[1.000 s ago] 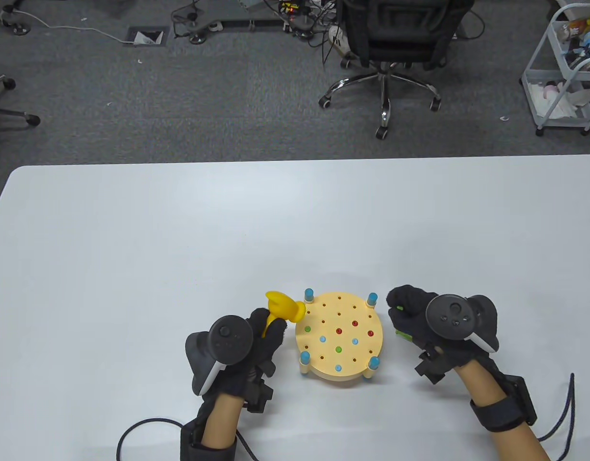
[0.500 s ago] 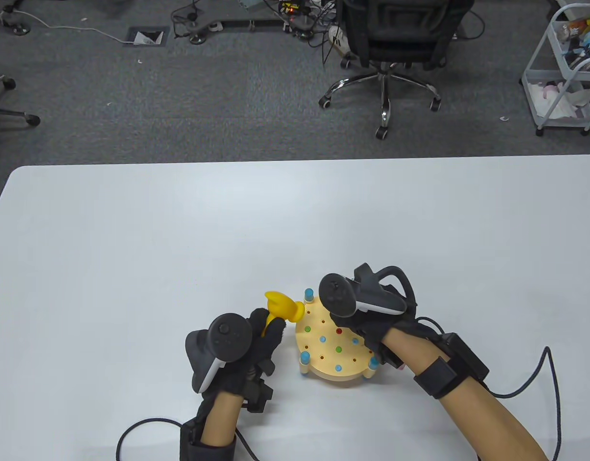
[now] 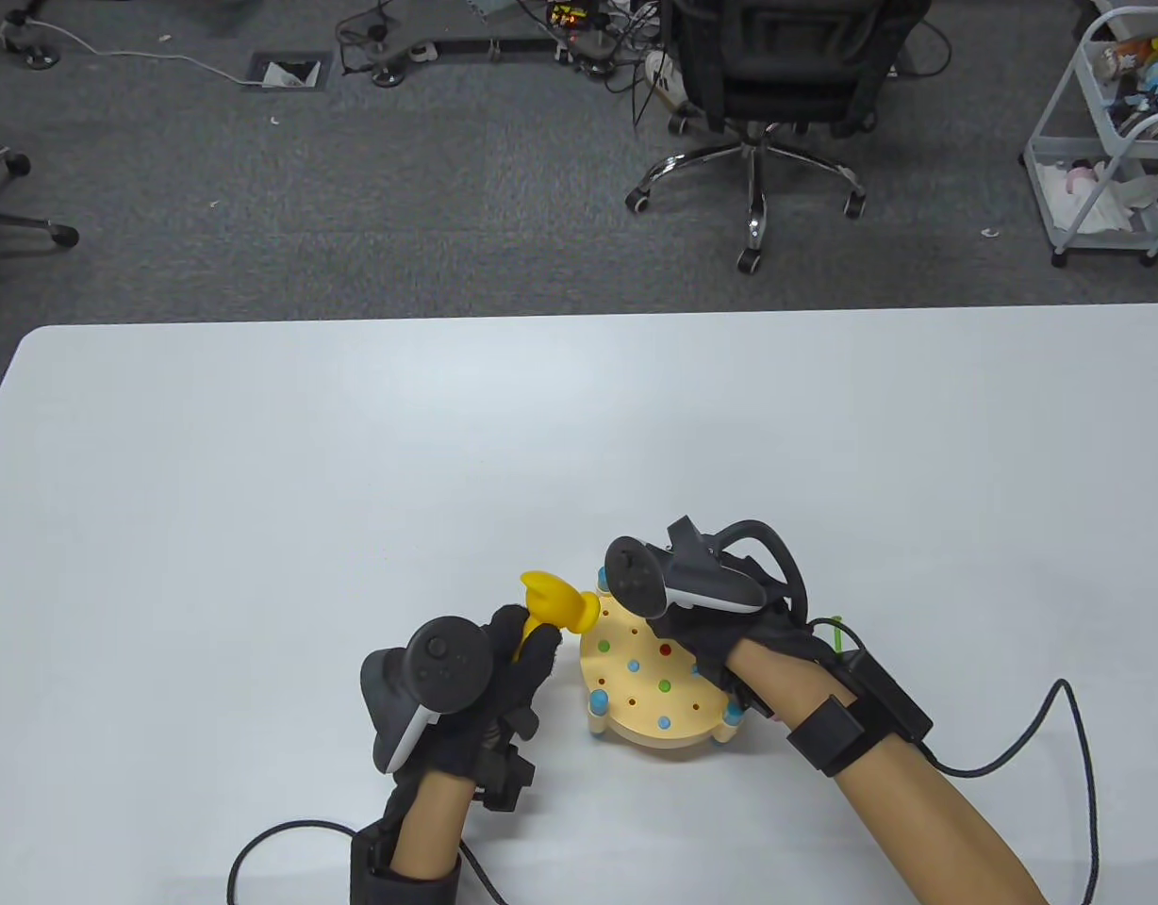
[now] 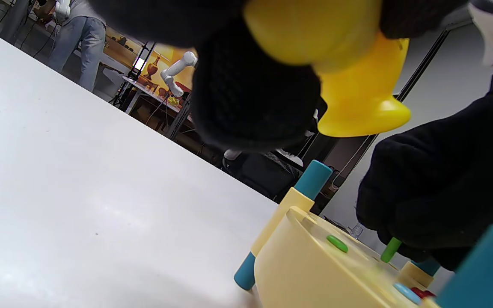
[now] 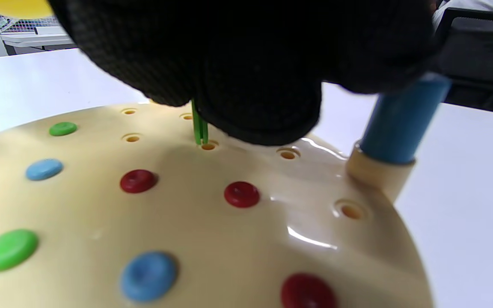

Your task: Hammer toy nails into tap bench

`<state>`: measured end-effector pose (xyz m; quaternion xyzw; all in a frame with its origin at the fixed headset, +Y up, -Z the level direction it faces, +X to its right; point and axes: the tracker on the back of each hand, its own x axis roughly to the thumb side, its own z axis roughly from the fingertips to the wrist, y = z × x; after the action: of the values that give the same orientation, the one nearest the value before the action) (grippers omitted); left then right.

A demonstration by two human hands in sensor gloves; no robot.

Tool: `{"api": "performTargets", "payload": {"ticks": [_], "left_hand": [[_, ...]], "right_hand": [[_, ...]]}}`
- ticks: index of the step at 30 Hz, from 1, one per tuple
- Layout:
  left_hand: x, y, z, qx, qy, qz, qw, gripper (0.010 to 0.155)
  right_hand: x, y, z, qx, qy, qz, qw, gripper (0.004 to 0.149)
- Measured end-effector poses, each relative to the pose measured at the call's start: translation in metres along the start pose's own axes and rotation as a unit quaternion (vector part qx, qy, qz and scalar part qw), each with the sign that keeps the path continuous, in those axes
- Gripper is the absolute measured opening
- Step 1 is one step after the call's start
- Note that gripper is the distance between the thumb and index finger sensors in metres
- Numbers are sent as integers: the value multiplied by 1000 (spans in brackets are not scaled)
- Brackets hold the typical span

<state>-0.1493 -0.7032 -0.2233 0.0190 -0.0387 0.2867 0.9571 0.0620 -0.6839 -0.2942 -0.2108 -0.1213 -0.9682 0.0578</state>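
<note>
Green nail [image 5: 199,126], pinched in the right hand's [image 3: 720,632] grip, has reached a bench [image 3: 678,726] hole.

Right hand [image 3: 720,636] covers the bench [image 3: 664,726] top; table [image 3: 258,471] beyond lies open.

White table [image 3: 258,490] under tap bench [image 3: 669,702]

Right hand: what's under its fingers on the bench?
A green nail stands under the right hand, tip at a hole in the bench. Its head is covered by the glove.
</note>
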Motion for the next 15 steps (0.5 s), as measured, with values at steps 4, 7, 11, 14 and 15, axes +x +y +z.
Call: {"api": "performTargets", "payload": {"ticks": [4,7,11,14,15], "left_hand": [[0,0,0,-2,1,0,1000,60],[0,-1,0,-4,0,-1,1000,60],[0,-1,0,-8,0,-3,1000,60],[1,-2,-1,-12,-2,-6,1000,60],[1,-2,-1,-15,-3,-7,1000,60]], "right_hand": [[-1,1,-2,9,12,5,1000,33],[-1,2,-5,18,18,4,1000,34],[-3,3,-5,20,27,-8,999,35],[-3,3,-3,42,45,0,998,44],[-4,2,0,39,47,5,998,49]]}}
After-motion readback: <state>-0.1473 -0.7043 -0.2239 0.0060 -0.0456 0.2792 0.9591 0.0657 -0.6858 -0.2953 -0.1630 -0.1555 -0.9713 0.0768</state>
